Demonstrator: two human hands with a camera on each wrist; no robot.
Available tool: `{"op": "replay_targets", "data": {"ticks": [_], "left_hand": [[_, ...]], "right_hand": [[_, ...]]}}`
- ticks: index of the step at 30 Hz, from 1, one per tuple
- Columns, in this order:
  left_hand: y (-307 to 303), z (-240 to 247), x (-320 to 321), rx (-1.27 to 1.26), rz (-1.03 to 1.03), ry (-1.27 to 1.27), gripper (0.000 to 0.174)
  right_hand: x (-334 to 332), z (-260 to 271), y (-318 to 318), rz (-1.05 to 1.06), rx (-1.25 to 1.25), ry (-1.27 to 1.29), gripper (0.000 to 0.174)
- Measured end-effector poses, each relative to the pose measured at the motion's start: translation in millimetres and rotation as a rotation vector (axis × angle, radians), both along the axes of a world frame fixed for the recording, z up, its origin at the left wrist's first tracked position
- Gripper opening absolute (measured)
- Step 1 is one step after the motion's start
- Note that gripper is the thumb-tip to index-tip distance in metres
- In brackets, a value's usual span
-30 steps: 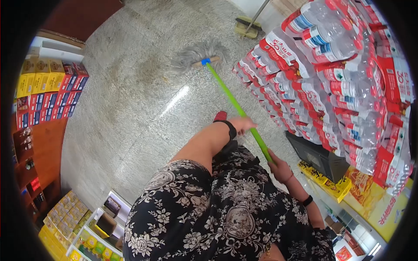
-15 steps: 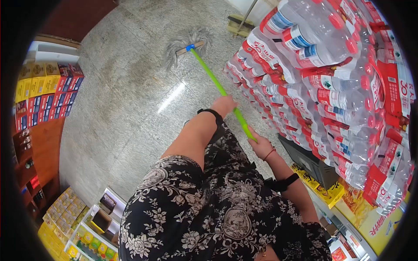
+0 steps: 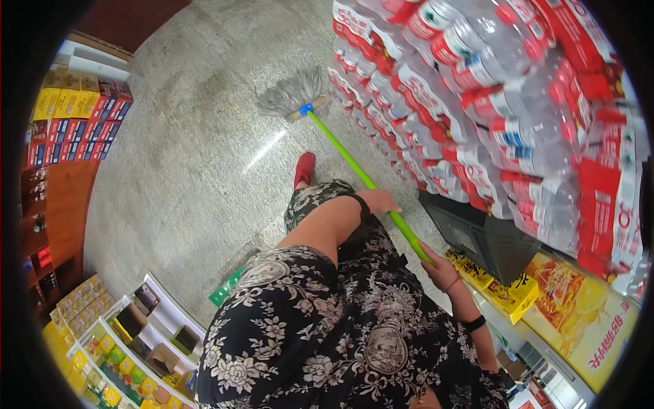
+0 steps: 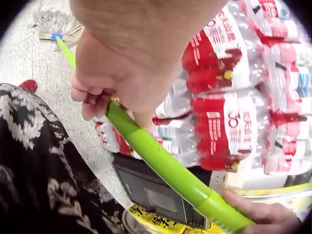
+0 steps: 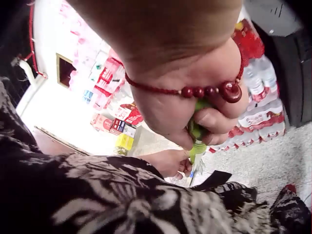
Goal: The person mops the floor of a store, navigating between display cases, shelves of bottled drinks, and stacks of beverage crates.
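A string mop with a green handle (image 3: 347, 155), a blue clamp (image 3: 306, 109) and grey strands (image 3: 293, 92) reaches out ahead, its head on the floor. My left hand (image 3: 381, 200) grips the handle partway along; the left wrist view shows the fingers of that left hand (image 4: 112, 80) curled round the tube. Nearer the handle's end, my right hand (image 3: 441, 269) holds on, a red cord bracelet at its wrist. In the right wrist view the fingers of the right hand (image 5: 195, 112) wrap the green tube, with the left hand (image 5: 170, 163) farther along it.
Stacked packs of bottled water (image 3: 449, 116) rise close on the right, above a black panel-like object (image 3: 477, 238) and a yellow box (image 3: 511, 296). Boxes (image 3: 75, 123) on a wooden shelf (image 3: 71, 211) line the left. A white rack (image 3: 160, 300) stands lower left. A red shoe (image 3: 304, 169) is on the speckled floor (image 3: 184, 157).
The mop head first swung away and left, then came back nearer. Both hands moved left with the handle, then right again. The view shifted, bringing the red shoe out and the bottle packs closer.
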State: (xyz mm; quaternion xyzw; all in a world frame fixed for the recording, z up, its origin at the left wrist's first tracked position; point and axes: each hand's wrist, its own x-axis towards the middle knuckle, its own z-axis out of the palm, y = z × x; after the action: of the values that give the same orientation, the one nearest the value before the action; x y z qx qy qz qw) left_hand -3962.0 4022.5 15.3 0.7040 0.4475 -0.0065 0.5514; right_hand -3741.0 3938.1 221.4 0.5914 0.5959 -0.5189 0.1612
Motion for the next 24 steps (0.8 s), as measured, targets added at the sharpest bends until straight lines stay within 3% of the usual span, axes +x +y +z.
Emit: {"op": "replay_targets", "data": {"ticks": [2,5,8,11,12,14,15,17,19,21,24], "left_hand": [[-11,54,37,-0.281,-0.142,0.074,0.054],[-35,51,95,-0.416,-0.245,0.034,0.056],[-48,71,105,-0.437,-0.210,-0.044,0.053],[-53,39,105,-0.463,-0.097,-0.063,0.043],[-55,36,95,-0.466,-0.084,-0.069,0.043],[-65,44,59,-0.102,-0.001,-0.148,0.035],[-65,31,53,-0.104,0.006,-0.151,0.035],[-62,3,37,0.084,0.312,0.114,0.032],[-55,-2,2,-0.110,0.653,0.152,0.038],[-42,2,-36,-0.169,0.826,0.248,0.050],[-26,7,-78,-0.187,0.839,0.285,0.058]], "right_hand": [[41,30,-28,-0.021,-0.005,-0.015,0.051],[83,72,-51,-0.012,-0.037,-0.084,0.051],[95,91,-65,0.003,-0.045,-0.120,0.050],[89,89,-65,-0.006,-0.020,-0.073,0.049],[83,86,-65,-0.016,-0.017,-0.047,0.049],[59,83,-58,-0.018,0.012,-0.007,0.049],[45,77,-53,-0.011,0.022,0.015,0.049],[16,57,-40,0.016,0.042,0.066,0.049],[-13,21,-30,0.054,0.095,0.129,0.050],[-48,-9,-21,0.051,0.112,0.163,0.051],[-98,-24,2,-0.004,0.039,0.203,0.051]]}}
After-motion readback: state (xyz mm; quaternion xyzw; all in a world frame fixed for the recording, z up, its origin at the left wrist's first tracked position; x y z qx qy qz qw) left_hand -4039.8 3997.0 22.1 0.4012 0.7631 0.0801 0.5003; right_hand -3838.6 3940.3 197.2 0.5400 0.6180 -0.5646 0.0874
